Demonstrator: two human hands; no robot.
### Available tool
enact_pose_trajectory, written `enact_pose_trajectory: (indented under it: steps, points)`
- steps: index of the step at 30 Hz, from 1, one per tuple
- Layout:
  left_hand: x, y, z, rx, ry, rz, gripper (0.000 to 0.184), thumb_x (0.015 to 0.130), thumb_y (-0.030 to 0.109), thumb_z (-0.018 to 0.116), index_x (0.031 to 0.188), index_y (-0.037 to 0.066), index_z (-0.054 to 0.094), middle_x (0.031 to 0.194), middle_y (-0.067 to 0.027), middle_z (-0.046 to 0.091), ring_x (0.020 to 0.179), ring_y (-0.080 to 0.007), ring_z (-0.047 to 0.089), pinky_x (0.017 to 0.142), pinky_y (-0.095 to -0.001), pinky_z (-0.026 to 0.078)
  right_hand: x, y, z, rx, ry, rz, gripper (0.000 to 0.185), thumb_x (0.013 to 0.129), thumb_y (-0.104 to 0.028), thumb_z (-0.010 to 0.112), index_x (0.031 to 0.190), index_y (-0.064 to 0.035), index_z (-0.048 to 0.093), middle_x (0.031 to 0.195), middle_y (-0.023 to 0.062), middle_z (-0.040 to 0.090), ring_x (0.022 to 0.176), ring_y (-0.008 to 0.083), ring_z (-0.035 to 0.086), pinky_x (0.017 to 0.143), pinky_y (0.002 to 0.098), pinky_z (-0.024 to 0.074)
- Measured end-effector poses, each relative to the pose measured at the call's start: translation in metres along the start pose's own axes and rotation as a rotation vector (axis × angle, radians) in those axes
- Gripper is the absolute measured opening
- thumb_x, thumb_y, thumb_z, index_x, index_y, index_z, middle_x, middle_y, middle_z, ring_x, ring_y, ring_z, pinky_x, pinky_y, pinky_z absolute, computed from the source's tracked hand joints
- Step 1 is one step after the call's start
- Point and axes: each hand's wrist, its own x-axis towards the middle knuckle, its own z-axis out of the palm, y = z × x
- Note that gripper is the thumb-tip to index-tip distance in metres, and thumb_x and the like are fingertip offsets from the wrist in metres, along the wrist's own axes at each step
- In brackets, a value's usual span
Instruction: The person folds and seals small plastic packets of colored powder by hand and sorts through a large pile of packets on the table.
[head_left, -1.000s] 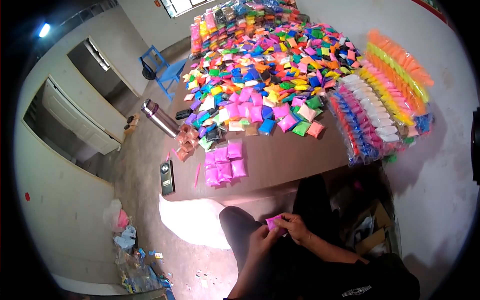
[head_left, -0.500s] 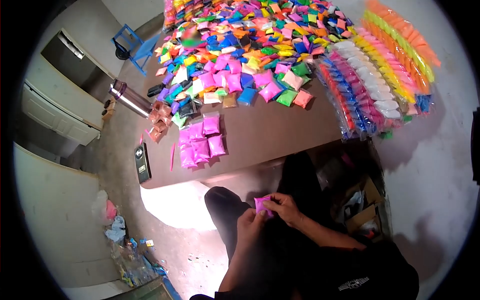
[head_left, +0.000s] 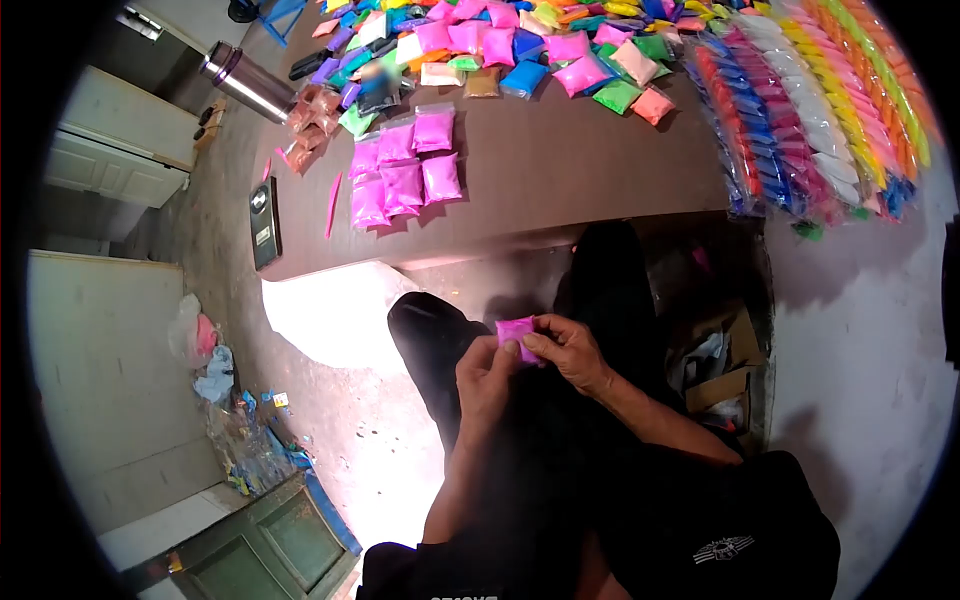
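A small pink packet [head_left: 517,329] is held over my lap between both hands. My left hand [head_left: 487,368] pinches its lower left side, thumb on the front. On the right side, my right hand [head_left: 566,350] grips it with thumb and fingers; some fingertips are hidden behind the packet. In front of me, several similar pink packets [head_left: 402,188] lie in two rows on the brown table [head_left: 560,170]. A thin pink strip [head_left: 333,205] lies left of them.
A black device [head_left: 264,225] lies at the table's left edge. A metal thermos [head_left: 245,82] stands beyond it, near reddish-brown packets [head_left: 314,118]. Many coloured packets [head_left: 525,78] cover the far side. Long strips of packets [head_left: 780,120] lie at right. Boxes [head_left: 720,385] sit beneath the table.
The view has tilted downward, so the table appears higher. Both hands still hold the pink packet, which now shows flatter and more face-on.
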Motion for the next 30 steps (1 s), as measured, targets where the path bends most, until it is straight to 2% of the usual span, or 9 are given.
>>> enact_pose_trajectory:
  steps: [2, 7, 9, 13, 16, 21, 24, 30]
  points:
    - [0.000, 0.001, -0.005, -0.032, -0.032, -0.063, 0.018, 0.098, 0.018, 0.066, 0.103, 0.000, 0.067, 0.087, 0.0020, 0.066, 0.078, -0.0043, 0.057, 0.072, -0.0192, 0.045, 0.001, 0.003, 0.001, -0.059, 0.010, -0.040, 0.020, 0.095, -0.014, 0.069, 0.110, -0.0003, 0.068, 0.092, 0.0002, 0.066, 0.082, 0.0052, 0.059, 0.074, 0.0206, 0.0492]
    - [0.000, 0.012, 0.001, -0.053, 0.027, -0.062, 0.017, 0.097, 0.017, 0.066, 0.104, 0.001, 0.068, 0.091, -0.0001, 0.068, 0.082, -0.0060, 0.059, 0.077, -0.0198, 0.047, 0.000, 0.006, -0.001, -0.206, 0.015, -0.121, 0.018, 0.094, -0.012, 0.070, 0.109, -0.0003, 0.068, 0.090, -0.0007, 0.066, 0.080, 0.0041, 0.059, 0.072, 0.0202, 0.0493]
    - [0.000, 0.010, -0.002, -0.057, 0.034, -0.052, 0.017, 0.097, 0.016, 0.067, 0.104, 0.001, 0.068, 0.092, -0.0006, 0.068, 0.084, -0.0066, 0.060, 0.078, -0.0200, 0.047, -0.002, 0.004, 0.001, -0.300, -0.004, -0.152, 0.019, 0.093, -0.011, 0.069, 0.108, 0.0004, 0.069, 0.094, 0.0027, 0.070, 0.084, 0.0082, 0.064, 0.076, 0.0231, 0.0530]
    - [-0.002, 0.008, -0.006, -0.108, -0.001, -0.015, 0.014, 0.096, 0.013, 0.067, 0.104, 0.001, 0.068, 0.091, -0.0002, 0.068, 0.082, -0.0066, 0.060, 0.077, -0.0199, 0.047, -0.005, 0.003, 0.005, -0.324, -0.002, -0.159, 0.017, 0.093, -0.010, 0.068, 0.107, 0.0003, 0.069, 0.094, 0.0025, 0.070, 0.084, 0.0081, 0.064, 0.077, 0.0233, 0.0530]
    - [-0.003, 0.001, -0.009, -0.105, -0.015, -0.008, 0.014, 0.095, 0.012, 0.068, 0.104, 0.001, 0.068, 0.091, 0.0000, 0.068, 0.082, -0.0066, 0.060, 0.077, -0.0198, 0.048, -0.006, 0.000, 0.007, -0.168, -0.012, -0.165, 0.016, 0.093, -0.010, 0.068, 0.105, 0.0002, 0.069, 0.094, 0.0023, 0.070, 0.085, 0.0076, 0.064, 0.077, 0.0232, 0.0528]
    - [-0.005, 0.002, -0.007, -0.075, -0.035, -0.037, 0.015, 0.095, 0.013, 0.069, 0.104, 0.001, 0.068, 0.092, 0.0001, 0.068, 0.083, -0.0065, 0.060, 0.077, -0.0198, 0.048, -0.005, 0.003, 0.002, -0.288, -0.002, -0.240, 0.014, 0.093, -0.010, 0.068, 0.103, 0.0002, 0.069, 0.091, 0.0023, 0.070, 0.085, 0.0072, 0.064, 0.076, 0.0226, 0.0523]
    - [-0.005, 0.002, -0.007, -0.032, -0.024, -0.061, 0.012, 0.094, 0.008, 0.069, 0.102, -0.002, 0.068, 0.092, -0.0039, 0.070, 0.085, -0.0084, 0.064, 0.079, -0.0216, 0.050, -0.006, 0.004, 0.001, -0.328, -0.025, -0.238, 0.014, 0.093, -0.011, 0.068, 0.102, 0.0003, 0.069, 0.090, 0.0025, 0.070, 0.084, 0.0076, 0.064, 0.076, 0.0224, 0.0522]
    - [-0.004, -0.004, -0.006, -0.095, -0.011, -0.016, 0.012, 0.095, 0.009, 0.068, 0.100, -0.001, 0.069, 0.091, -0.0036, 0.070, 0.084, -0.0080, 0.063, 0.078, -0.0210, 0.050, -0.007, 0.003, 0.005, -0.339, -0.004, -0.245, 0.017, 0.093, -0.012, 0.068, 0.105, -0.0002, 0.068, 0.092, 0.0031, 0.070, 0.085, 0.0076, 0.064, 0.077, 0.0234, 0.0523]
